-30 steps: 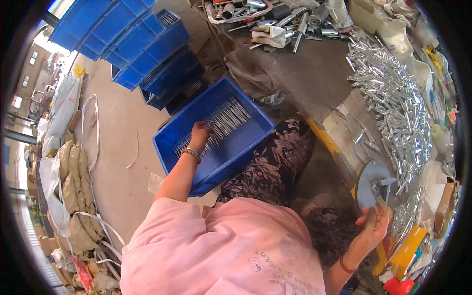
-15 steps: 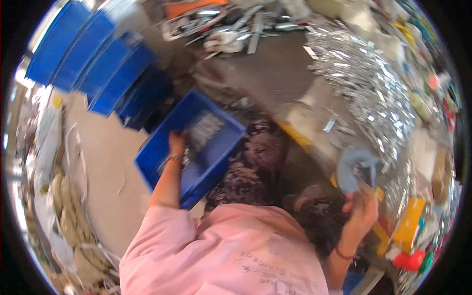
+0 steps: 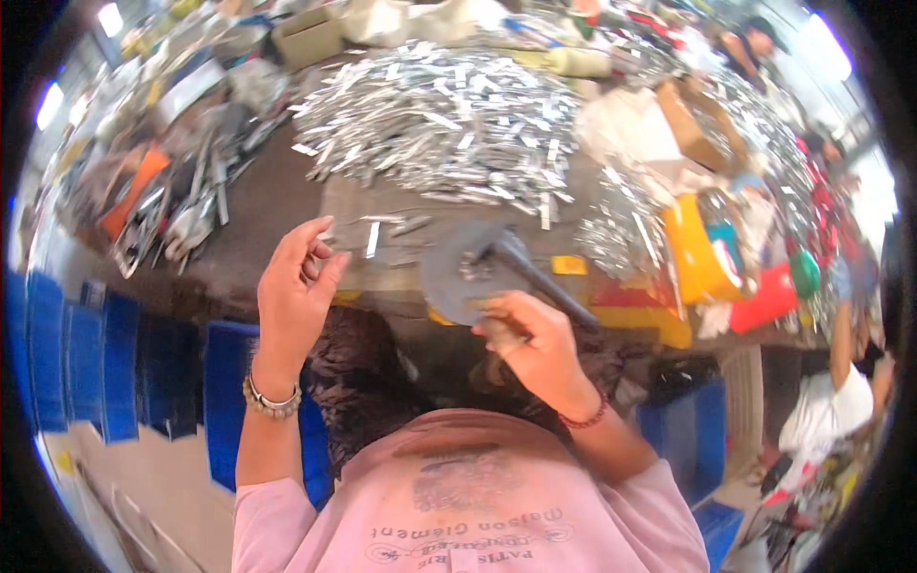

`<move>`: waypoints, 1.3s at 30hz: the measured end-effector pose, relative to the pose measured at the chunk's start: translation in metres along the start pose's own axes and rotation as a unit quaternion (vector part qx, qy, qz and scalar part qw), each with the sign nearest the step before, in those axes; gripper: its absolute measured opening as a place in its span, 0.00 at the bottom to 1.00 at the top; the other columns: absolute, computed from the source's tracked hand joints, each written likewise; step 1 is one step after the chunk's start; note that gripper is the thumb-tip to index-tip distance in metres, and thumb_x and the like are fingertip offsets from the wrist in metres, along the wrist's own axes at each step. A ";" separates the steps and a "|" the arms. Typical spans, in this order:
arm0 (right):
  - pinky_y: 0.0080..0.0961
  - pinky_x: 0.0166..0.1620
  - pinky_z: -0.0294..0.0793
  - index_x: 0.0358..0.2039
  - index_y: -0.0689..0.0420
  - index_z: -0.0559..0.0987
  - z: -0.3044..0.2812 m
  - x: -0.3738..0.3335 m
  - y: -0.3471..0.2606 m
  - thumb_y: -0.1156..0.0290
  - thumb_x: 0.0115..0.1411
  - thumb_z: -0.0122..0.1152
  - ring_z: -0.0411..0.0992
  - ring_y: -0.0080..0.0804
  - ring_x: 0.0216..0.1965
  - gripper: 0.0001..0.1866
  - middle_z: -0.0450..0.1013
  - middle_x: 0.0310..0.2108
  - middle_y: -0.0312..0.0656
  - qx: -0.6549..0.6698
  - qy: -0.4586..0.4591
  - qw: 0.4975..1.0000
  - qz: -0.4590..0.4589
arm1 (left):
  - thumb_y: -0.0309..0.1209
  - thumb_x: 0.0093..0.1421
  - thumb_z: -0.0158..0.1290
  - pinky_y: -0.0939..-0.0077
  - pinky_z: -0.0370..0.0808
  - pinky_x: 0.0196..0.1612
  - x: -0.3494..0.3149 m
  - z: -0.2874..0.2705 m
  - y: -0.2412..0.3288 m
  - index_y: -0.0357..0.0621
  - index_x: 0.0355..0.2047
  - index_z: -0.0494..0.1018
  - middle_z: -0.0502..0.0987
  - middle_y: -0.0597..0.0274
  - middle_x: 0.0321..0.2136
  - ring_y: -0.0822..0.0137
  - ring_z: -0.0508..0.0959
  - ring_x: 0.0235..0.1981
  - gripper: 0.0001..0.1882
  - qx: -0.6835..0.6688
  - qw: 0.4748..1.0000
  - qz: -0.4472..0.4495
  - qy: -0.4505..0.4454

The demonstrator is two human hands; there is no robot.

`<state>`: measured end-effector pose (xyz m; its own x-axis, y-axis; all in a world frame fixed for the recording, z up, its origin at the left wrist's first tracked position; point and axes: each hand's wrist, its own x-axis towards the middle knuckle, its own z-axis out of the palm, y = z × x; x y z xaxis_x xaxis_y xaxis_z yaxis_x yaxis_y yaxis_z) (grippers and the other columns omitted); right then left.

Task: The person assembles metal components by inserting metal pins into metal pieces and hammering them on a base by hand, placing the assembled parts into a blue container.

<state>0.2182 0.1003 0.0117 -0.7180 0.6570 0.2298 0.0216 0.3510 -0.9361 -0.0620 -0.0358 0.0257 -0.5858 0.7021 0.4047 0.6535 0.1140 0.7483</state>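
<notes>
My left hand is raised over the table's near edge, fingers bent and apart, with nothing visible in it. A narrow shiny metal strip lies just beyond its fingertips. My right hand is closed, thumb against bent fingers, at the near rim of a grey round disc. Whatever those fingers hold is hidden and blurred. Small metal bits lie on the disc, and a dark grey bar slants across its right side. Beyond both hands spreads a large heap of flat silver metal strips.
Blue bins stand at the lower left, with another blue bin at the right. Mixed metal pieces and an orange item lie left. A yellow container, a red container and an open cardboard box sit right. Other people are farther right.
My left hand has left the blue bin and come up over the table edge. The view has turned rightward to the table; my right hand is still by the grey disc.
</notes>
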 end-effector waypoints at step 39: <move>0.52 0.53 0.80 0.46 0.59 0.81 -0.188 0.043 0.040 0.81 0.56 0.64 0.81 0.60 0.49 0.16 0.81 0.46 0.53 -0.543 0.173 0.816 0.096 | 0.19 0.60 0.68 0.75 0.76 0.39 -0.014 0.066 0.049 0.38 0.42 0.85 0.79 0.60 0.35 0.68 0.80 0.36 0.09 -0.081 0.982 0.077 -0.151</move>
<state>0.3196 0.2681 0.0341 -0.3942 0.8522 0.3442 0.8486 0.4813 -0.2197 0.0095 0.0063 0.0224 -0.3002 0.8818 0.3638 0.6244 -0.1067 0.7738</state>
